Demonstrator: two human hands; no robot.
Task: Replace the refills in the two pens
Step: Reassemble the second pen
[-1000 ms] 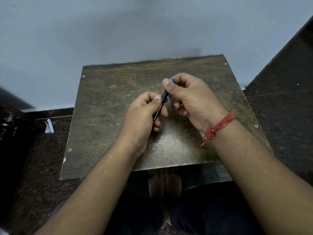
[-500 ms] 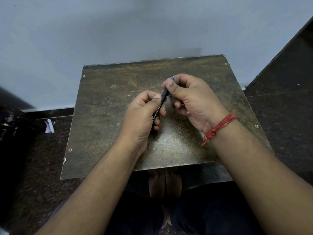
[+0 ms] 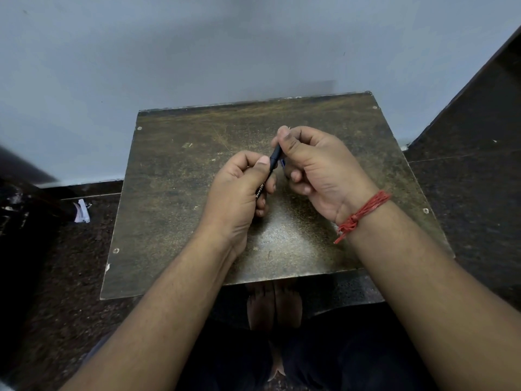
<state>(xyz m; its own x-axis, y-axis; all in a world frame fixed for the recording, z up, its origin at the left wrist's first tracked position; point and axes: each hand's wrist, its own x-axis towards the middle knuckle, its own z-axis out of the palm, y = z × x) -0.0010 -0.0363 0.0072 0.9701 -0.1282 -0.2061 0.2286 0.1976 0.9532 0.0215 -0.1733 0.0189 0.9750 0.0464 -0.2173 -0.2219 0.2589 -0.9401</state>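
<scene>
Both hands meet over the middle of a worn, scuffed brown board, and between them runs a black pen, tilted, its upper end toward the right hand. The left hand curls round the pen's lower part, thumb lying along the barrel, white lettering showing just below the thumb. The right hand pinches the upper end between thumb and bent forefinger; its other fingers are curled under. A bit of blue shows just beside the pen under the right thumb; what it is cannot be told. A red thread is tied round the right wrist.

The board has small screws near its corners and lies over dark speckled floor. Beyond the grip stands a plain grey-blue wall. Far left of the hands a scrap of white paper lies on the floor. Below the grip, bare feet show past the board's near edge.
</scene>
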